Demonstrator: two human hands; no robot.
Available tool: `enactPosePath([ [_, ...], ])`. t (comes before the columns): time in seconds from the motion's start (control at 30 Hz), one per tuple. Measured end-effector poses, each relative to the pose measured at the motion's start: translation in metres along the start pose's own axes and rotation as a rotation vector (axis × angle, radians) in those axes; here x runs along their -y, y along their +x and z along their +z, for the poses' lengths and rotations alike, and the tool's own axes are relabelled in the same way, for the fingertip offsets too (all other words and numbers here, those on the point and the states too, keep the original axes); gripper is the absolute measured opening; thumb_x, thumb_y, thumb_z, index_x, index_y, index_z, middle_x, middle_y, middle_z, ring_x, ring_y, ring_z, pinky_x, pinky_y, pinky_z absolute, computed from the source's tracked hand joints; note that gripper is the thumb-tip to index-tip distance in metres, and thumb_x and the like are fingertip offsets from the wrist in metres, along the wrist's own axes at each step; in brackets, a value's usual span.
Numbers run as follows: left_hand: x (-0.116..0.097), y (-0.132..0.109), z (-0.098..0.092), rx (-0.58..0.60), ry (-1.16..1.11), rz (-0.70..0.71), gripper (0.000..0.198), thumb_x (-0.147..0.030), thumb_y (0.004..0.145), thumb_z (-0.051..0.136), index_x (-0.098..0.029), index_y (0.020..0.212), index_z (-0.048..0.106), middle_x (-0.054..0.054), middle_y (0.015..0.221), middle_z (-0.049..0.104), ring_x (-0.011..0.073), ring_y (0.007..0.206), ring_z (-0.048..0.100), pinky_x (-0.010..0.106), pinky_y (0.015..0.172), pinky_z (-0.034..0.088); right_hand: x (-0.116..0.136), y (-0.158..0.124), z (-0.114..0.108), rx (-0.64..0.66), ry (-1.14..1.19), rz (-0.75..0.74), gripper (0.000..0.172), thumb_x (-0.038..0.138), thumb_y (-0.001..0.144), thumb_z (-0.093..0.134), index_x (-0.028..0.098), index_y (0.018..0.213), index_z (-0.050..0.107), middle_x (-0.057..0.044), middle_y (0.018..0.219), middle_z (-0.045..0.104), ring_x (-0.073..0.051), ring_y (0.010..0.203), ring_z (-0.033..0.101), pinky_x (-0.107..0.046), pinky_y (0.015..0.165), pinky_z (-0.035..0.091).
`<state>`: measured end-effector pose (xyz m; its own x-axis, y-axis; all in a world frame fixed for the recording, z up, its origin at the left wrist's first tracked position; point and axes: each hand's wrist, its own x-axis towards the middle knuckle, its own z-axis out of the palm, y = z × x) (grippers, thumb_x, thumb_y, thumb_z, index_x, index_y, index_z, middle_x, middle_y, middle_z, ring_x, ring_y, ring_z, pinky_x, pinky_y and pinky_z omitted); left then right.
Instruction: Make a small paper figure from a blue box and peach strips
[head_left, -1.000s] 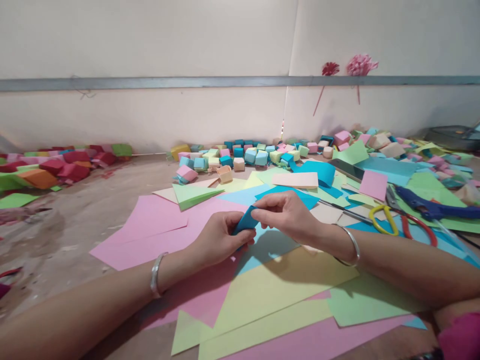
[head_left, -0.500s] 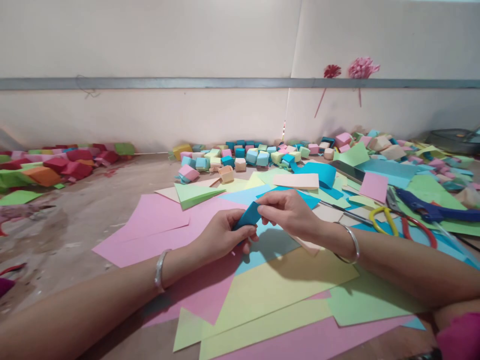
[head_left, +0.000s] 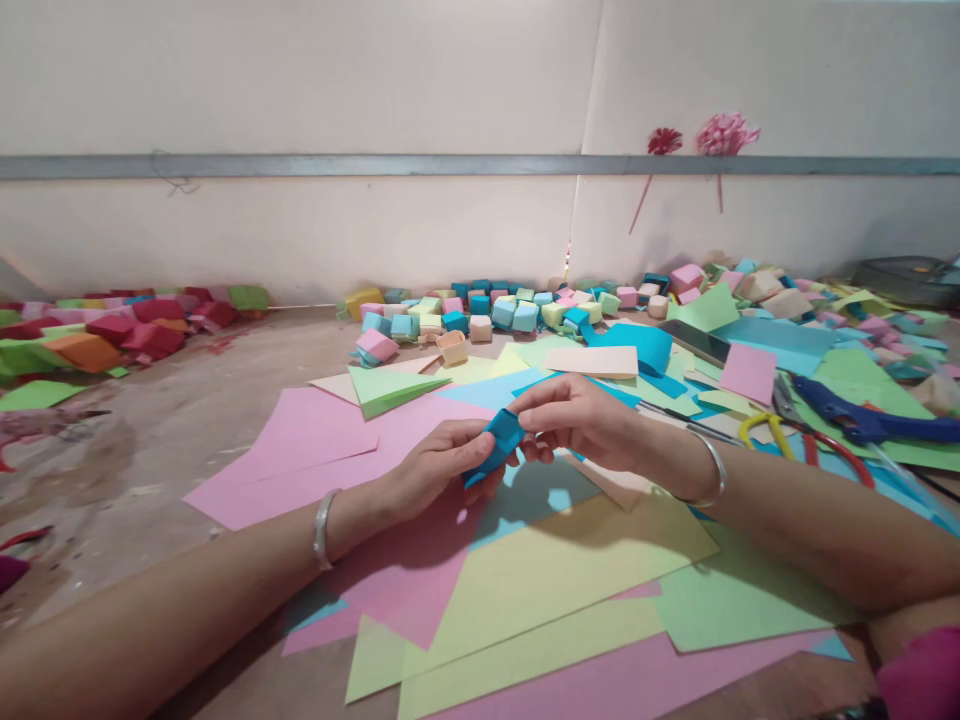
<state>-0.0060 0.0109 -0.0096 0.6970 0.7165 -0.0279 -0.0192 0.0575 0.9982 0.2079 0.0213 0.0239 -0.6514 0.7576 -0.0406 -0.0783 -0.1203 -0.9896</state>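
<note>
A small folded piece of blue paper [head_left: 498, 440] is held between both hands just above the loose coloured sheets. My left hand [head_left: 435, 468] pinches its lower left end with thumb and fingers closed round it. My right hand [head_left: 581, 420] grips its upper right end with curled fingers. Each wrist wears a silver bangle. Under the hands lie a pink sheet [head_left: 315, 450] and a yellow-green sheet [head_left: 555, 575].
Several small folded paper boxes [head_left: 480, 312] line the wall behind. Yellow- and red-handled scissors [head_left: 780, 440] and a blue glue gun [head_left: 862, 415] lie to the right among paper scraps. A pile of red and green paper pieces [head_left: 112, 335] sits far left on the bare floor.
Both hands have lifted slightly and turned the blue paper; it now looks more bunched into a small block between the fingertips. The sheets below have not moved.
</note>
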Motion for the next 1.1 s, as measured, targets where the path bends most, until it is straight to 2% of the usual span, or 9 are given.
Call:
enactPosePath([
  [0.2,-0.003,-0.003,-0.002,0.033,0.062,-0.005,0.047,-0.059,0.084,0.058,-0.012,0.083,0.065,0.001,0.059,0.052,0.0112,0.050,0.047,0.024,0.048,0.037,0.002,-0.002,-0.001,0.126,-0.011,0.073,0.019,0.028,0.078,0.066,0.013,0.089,0.071,-0.003,0.068,0.067,-0.010,0.057,0.060,-0.022,0.057,0.048],
  [0.27,-0.002,-0.003,-0.002,0.027,0.101,-0.011,0.047,-0.059,0.086,0.056,-0.012,0.082,0.064,0.001,0.058,0.052,0.0114,0.050,0.048,0.024,0.047,0.036,0.000,-0.003,0.005,0.024,-0.147,-0.024,0.019,0.023,0.079,0.062,0.014,0.093,0.071,-0.001,0.066,0.066,-0.010,0.057,0.060,-0.022,0.055,0.048],
  [0.37,-0.001,0.000,-0.001,-0.080,0.130,-0.024,0.046,-0.057,0.089,0.051,-0.013,0.079,0.061,0.002,0.059,0.054,0.0105,0.047,0.047,0.023,0.045,0.035,-0.003,-0.004,0.013,-0.199,-0.481,-0.314,0.023,0.016,0.078,0.058,0.016,0.098,0.071,-0.001,0.071,0.068,-0.010,0.061,0.060,-0.022,0.057,0.047],
  [0.43,0.001,0.001,-0.001,-0.125,0.125,-0.031,0.044,-0.056,0.091,0.048,-0.014,0.082,0.060,0.001,0.059,0.055,0.0101,0.045,0.047,0.022,0.044,0.033,-0.003,-0.005,0.016,-0.253,-0.631,-0.431,0.021,0.015,0.078,0.058,0.016,0.094,0.072,-0.001,0.073,0.069,-0.010,0.062,0.059,-0.021,0.057,0.047],
  [0.5,0.001,0.001,-0.001,-0.103,0.129,-0.019,0.043,-0.054,0.093,0.047,-0.014,0.085,0.061,0.000,0.057,0.054,0.0099,0.045,0.046,0.022,0.044,0.033,-0.003,-0.006,0.016,-0.232,-0.658,-0.428,0.017,0.017,0.080,0.058,0.016,0.087,0.073,-0.001,0.070,0.069,-0.009,0.059,0.058,-0.021,0.055,0.045],
  [0.6,0.000,-0.001,-0.001,-0.043,0.236,0.009,0.045,-0.053,0.093,0.046,-0.014,0.075,0.058,0.000,0.056,0.052,0.0096,0.047,0.046,0.023,0.047,0.034,-0.003,-0.006,0.016,-0.201,-0.625,-0.384,0.015,0.017,0.079,0.056,0.016,0.074,0.071,0.000,0.066,0.067,-0.009,0.057,0.057,-0.020,0.052,0.044],
  [0.8,-0.005,-0.002,0.005,-0.018,0.390,0.051,0.048,-0.053,0.094,0.045,-0.015,0.066,0.054,0.000,0.057,0.052,0.0094,0.051,0.045,0.023,0.050,0.035,-0.003,-0.007,0.016,-0.323,-0.660,-0.381,0.017,0.014,0.070,0.059,0.017,0.054,0.061,0.004,0.049,0.052,-0.007,0.050,0.045,-0.020,0.045,0.032],
  [0.97,-0.003,-0.001,0.008,-0.116,0.388,0.048,0.046,-0.055,0.093,0.045,-0.014,0.080,0.060,-0.002,0.052,0.053,0.0086,0.044,0.046,0.022,0.047,0.035,0.001,-0.007,0.015,-0.239,-0.577,-0.276,0.022,0.022,0.079,0.056,0.016,0.059,0.062,0.003,0.053,0.055,-0.008,0.051,0.046,-0.020,0.046,0.034],
  [1.1,0.000,0.000,0.008,-0.169,0.355,0.015,0.049,-0.059,0.092,0.045,-0.013,0.080,0.060,0.000,0.054,0.058,0.0078,0.041,0.047,0.021,0.044,0.036,0.000,-0.007,0.014,-0.243,-0.702,-0.377,0.030,0.033,0.087,0.056,0.015,0.064,0.064,0.002,0.057,0.057,-0.007,0.053,0.047,-0.021,0.049,0.034],
])
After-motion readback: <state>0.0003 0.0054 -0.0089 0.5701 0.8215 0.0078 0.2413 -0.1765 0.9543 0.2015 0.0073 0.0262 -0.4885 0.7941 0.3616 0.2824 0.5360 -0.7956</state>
